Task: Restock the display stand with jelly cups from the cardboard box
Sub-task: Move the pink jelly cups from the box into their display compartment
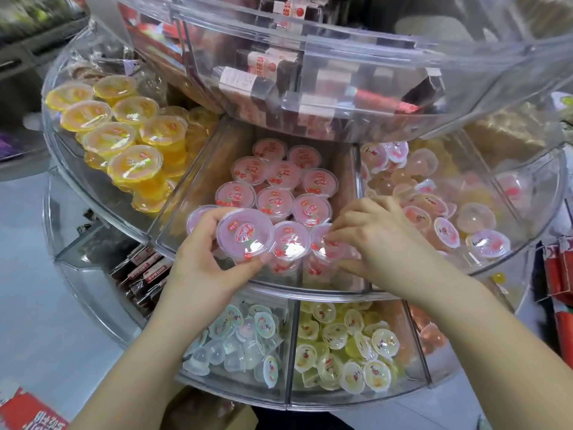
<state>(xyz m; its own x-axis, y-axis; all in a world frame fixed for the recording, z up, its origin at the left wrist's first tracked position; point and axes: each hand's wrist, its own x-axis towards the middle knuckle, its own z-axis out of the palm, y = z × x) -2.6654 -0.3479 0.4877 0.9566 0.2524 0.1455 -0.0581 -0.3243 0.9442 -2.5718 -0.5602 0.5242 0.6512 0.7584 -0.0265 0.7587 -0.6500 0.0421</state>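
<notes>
The left hand (210,259) covers the near side of the pink jelly cup (245,235) it grips, and a second pink lid (198,215) shows only as a sliver behind its fingers. The right hand (375,240) hides most of the cup (321,243) under its fingertips, so the grip there is hard to read. The upper tier (310,57) of the clear display stand (527,231) runs off the top edge, and its dark wrapped bars (245,82) carry print too blurred to read. A red printed pack (28,414) is cut off at the lower left corner. Red packets (558,274) are clipped by the right edge.
</notes>
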